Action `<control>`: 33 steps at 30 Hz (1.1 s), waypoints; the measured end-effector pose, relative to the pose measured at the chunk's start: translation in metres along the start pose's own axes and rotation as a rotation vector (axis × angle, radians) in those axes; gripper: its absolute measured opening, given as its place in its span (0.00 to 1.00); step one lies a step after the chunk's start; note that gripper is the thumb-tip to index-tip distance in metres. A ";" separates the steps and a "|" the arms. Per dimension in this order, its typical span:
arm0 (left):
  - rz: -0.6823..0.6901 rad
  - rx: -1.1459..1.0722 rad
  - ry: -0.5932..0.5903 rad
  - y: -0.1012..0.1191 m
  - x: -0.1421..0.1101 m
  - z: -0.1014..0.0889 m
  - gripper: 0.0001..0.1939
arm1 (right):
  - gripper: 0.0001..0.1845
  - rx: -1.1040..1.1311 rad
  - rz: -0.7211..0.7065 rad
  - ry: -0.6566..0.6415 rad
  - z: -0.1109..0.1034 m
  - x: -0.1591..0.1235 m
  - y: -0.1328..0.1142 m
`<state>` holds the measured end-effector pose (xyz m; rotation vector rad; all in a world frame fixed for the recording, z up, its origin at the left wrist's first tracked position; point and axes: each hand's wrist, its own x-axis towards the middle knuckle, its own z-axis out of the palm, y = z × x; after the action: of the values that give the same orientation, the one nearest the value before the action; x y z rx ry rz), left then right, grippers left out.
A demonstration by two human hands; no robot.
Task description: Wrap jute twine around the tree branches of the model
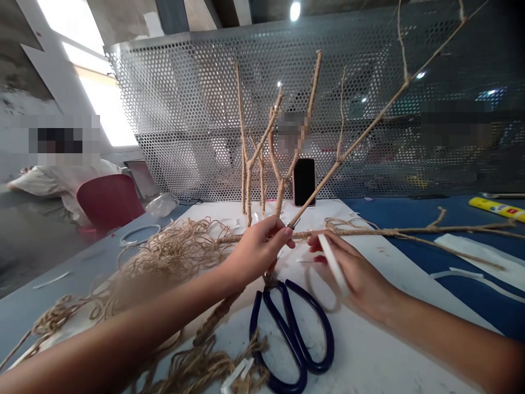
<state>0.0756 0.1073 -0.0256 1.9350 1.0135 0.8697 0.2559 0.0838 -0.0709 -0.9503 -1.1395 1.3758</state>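
My left hand (260, 246) is closed in a pinch on the lower end of a long thin branch (365, 134), which slants up to the far right. My right hand (353, 268) is beside it with curled fingers, holding a narrow white strip (333, 262) that hangs in a curve. Behind both hands lies a twine-wrapped branch (369, 232), roughly level across the table. Scissors with dark blue handles (301, 350) rest just below my hands, their blades mostly hidden. Loose jute twine (176, 249) is heaped left of my left hand.
Several twine-wrapped branches (281, 191) stand upright behind my hands, near a phone (304, 183) propped against a perforated metal screen (197, 120). A yellow tube (496, 209) and white strips (484, 280) lie right. A person (69, 180) sits at left by a red chair (109, 200).
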 end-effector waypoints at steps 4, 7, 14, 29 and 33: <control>-0.016 -0.173 -0.064 -0.004 0.003 0.001 0.12 | 0.08 -0.079 -0.079 -0.035 0.000 0.000 0.001; 0.008 -0.181 -0.063 -0.005 0.002 0.002 0.13 | 0.09 -0.113 -0.111 -0.099 0.000 0.000 0.002; 0.016 -0.184 -0.064 -0.008 0.002 0.002 0.12 | 0.09 -0.309 -0.242 -0.133 -0.001 0.002 0.005; -0.026 -0.137 -0.024 -0.004 -0.002 0.000 0.14 | 0.08 -0.286 -0.200 -0.106 -0.002 0.002 0.008; 0.017 -0.116 -0.035 -0.004 -0.002 0.001 0.14 | 0.09 -0.336 -0.227 -0.107 -0.002 0.002 0.007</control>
<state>0.0746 0.1068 -0.0296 1.8574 0.9076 0.8823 0.2556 0.0857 -0.0779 -0.9546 -1.5437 1.0809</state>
